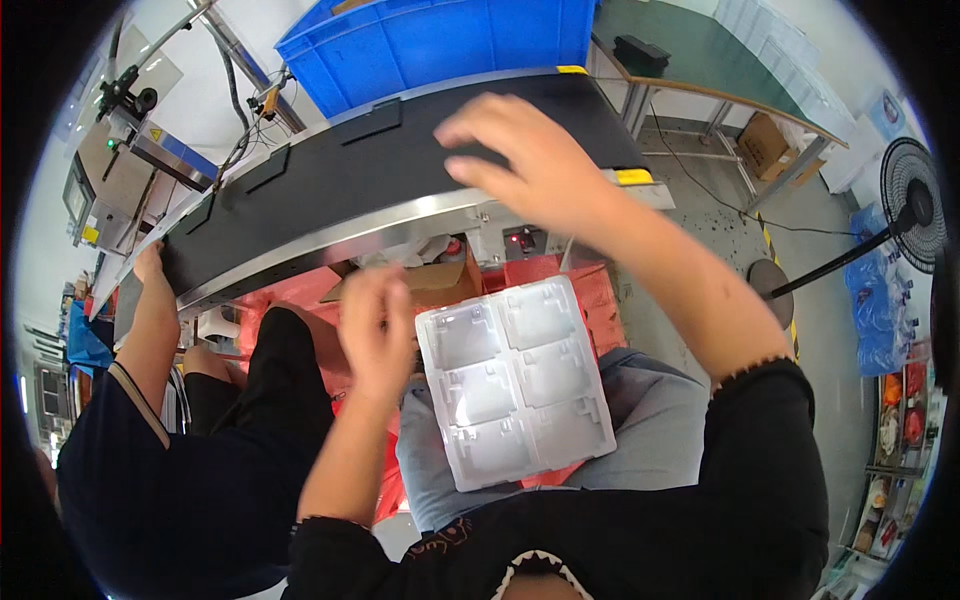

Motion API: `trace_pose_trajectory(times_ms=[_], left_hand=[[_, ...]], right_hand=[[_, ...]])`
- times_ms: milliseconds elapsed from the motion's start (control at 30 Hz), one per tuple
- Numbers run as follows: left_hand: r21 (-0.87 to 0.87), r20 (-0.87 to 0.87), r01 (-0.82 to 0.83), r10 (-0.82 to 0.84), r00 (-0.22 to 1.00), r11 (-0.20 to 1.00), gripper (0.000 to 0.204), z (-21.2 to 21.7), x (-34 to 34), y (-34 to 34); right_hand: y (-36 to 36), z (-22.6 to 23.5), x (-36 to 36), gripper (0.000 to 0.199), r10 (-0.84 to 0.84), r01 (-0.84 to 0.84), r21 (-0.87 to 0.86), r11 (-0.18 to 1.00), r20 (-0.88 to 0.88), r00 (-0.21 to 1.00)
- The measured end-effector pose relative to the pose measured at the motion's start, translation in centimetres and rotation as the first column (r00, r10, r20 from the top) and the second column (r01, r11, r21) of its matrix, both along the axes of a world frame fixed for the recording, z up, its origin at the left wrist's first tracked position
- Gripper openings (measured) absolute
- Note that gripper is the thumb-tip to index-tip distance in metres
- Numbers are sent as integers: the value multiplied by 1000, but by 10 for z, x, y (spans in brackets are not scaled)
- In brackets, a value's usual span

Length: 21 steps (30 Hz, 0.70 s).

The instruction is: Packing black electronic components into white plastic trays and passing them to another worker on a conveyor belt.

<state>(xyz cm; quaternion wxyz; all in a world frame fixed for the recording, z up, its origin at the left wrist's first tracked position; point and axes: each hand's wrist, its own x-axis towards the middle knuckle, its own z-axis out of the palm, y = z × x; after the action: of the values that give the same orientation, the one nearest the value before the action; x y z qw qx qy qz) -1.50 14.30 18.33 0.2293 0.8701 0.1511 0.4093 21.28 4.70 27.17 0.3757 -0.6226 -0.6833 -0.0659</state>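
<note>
My right hand (515,155) reaches out over the black conveyor belt (340,190), its thumb and fingers apart and nothing visible between them. Resting on my lap is a white plastic tray (520,385) with two columns of moulded compartments, which look bare. My left hand (375,330) is raised just left of the tray, near the belt's front rail. Its fingers look bent but are smeared by motion, so their grip is unclear. Several flat black pieces lie along the belt's far edge, among them one black plate (371,122) left of my right hand.
A co-worker's hand (150,262) touches the belt's left end. Behind the belt stands a blue crate (435,50). An open cardboard box (435,283) sits beneath the belt. On the right are a green-topped table (690,60) and a black fan (912,205).
</note>
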Motion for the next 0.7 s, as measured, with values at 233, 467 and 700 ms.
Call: trace_pose_trajectory(times_ms=[233, 467, 700], left_hand=[[314, -63, -666, 715, 696, 677, 80, 44, 72, 176], [203, -578, -688, 653, 490, 697, 78, 63, 91, 218], [402, -104, -502, 583, 806, 766, 75, 37, 68, 160]], right_hand=[[185, -7, 52, 68, -195, 399, -472, 786, 424, 885], [156, 47, 25, 17, -231, 555, -463, 691, 585, 777], [30, -17, -24, 38, -207, 219, -32, 975, 225, 952]])
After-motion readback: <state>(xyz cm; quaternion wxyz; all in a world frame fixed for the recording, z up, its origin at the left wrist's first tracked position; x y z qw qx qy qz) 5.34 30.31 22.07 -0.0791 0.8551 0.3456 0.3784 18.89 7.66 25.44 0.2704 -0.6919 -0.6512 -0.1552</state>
